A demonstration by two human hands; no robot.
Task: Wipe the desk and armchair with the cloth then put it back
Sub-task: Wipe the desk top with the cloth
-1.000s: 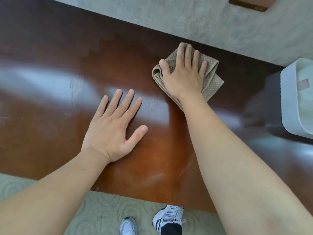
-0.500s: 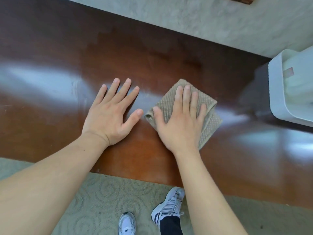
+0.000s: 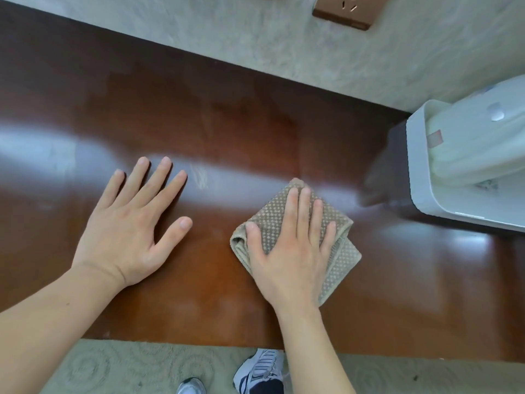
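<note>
The right hand (image 3: 289, 248) presses flat, fingers straight, on the folded beige waffle-weave cloth (image 3: 338, 251) lying on the glossy reddish-brown wooden surface (image 3: 227, 123); the left hand (image 3: 127, 228) rests open, fingers spread, beside it.

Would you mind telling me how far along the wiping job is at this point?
Desk wiping is in hand: the right hand presses the folded cloth flat on the desk while the left hand rests flat beside it. A smear shows near the left fingertips, so the desk looks unfinished. No armchair is in view; that, and putting the cloth back, remain.
</note>
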